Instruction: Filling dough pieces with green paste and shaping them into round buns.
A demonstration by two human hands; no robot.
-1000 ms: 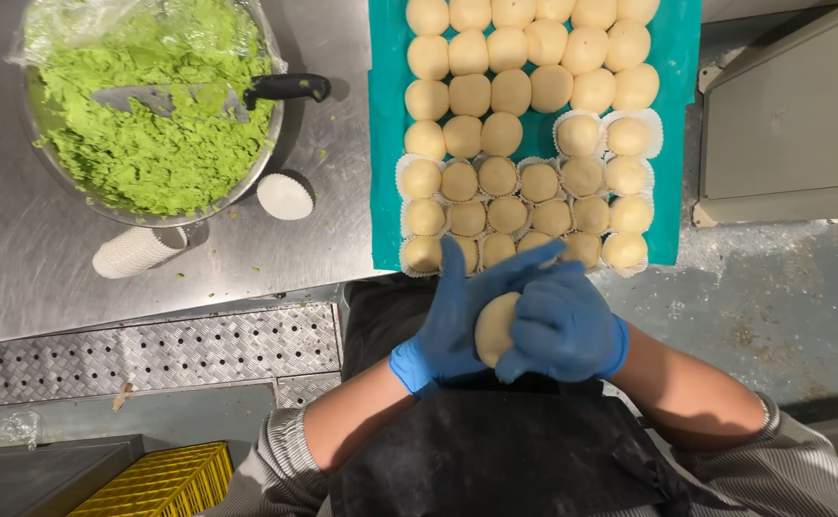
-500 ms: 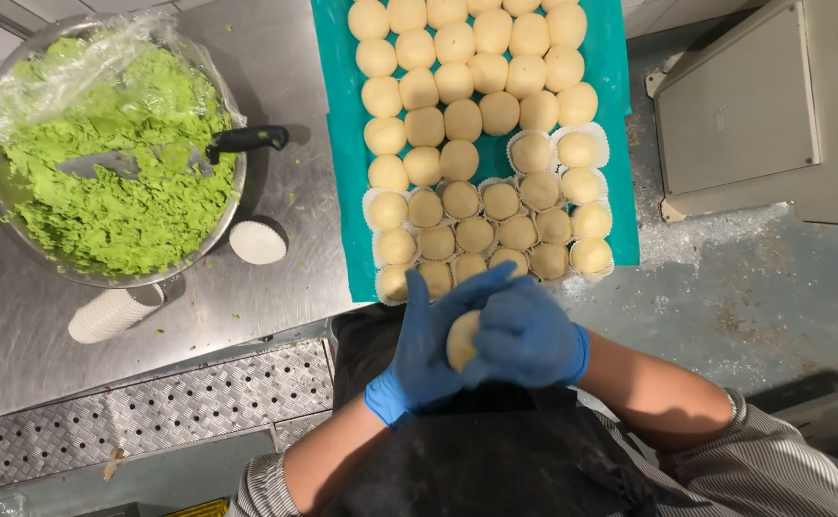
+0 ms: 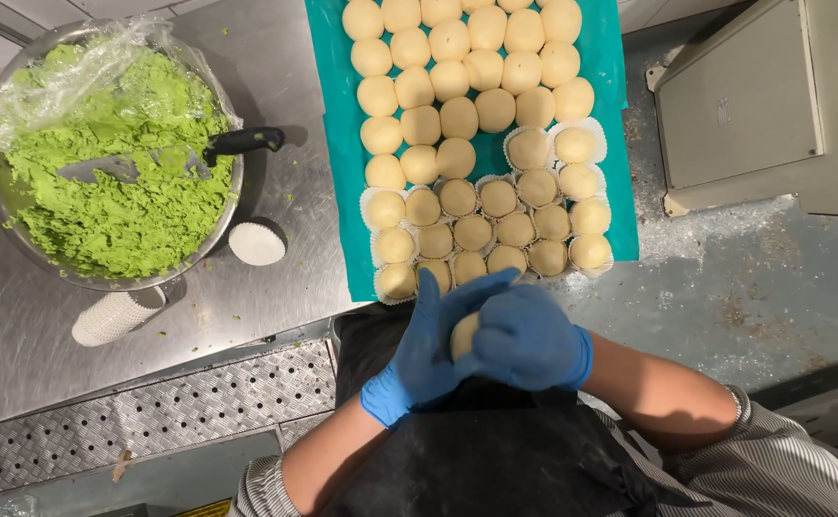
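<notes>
Left hand [image 3: 426, 349]: blue glove, palm turned inward, fingers stretched up and loosely curved around the near side of a dough ball [image 3: 464, 335]. It cups the ball, neither flat open nor fisted.

Right hand [image 3: 531, 337]: blue glove, curled over the ball from the opposite side, fingers bent close. Only a pale sliver of dough shows between the two palms; the rest is hidden.

Dough ball: pressed between both hands, above the dark apron [image 3: 476, 460], just short of the tray's near edge.

Beyond the fingertips: a teal tray [image 3: 331, 144] packed with rows of similar pale balls. Those nearest the hands sit in white paper cups [image 3: 384, 206]; the farther rows lie bare.

Off to the left hand's side, well apart: a metal bowl [image 3: 17, 244] of green paste with a black-handled knife [image 3: 242, 142] lying in it, one loose paper cup [image 3: 257, 243], a stack of cups [image 3: 117, 315] on its side, and the steel counter [image 3: 275, 77].

Handling note, as judgement: shaping goes best with light, even pressure from both palms, so the surface closes smooth without flattening. Too firm a grip would likely dent soft dough or split a seam. Whether any paste is inside cannot be told.
</notes>
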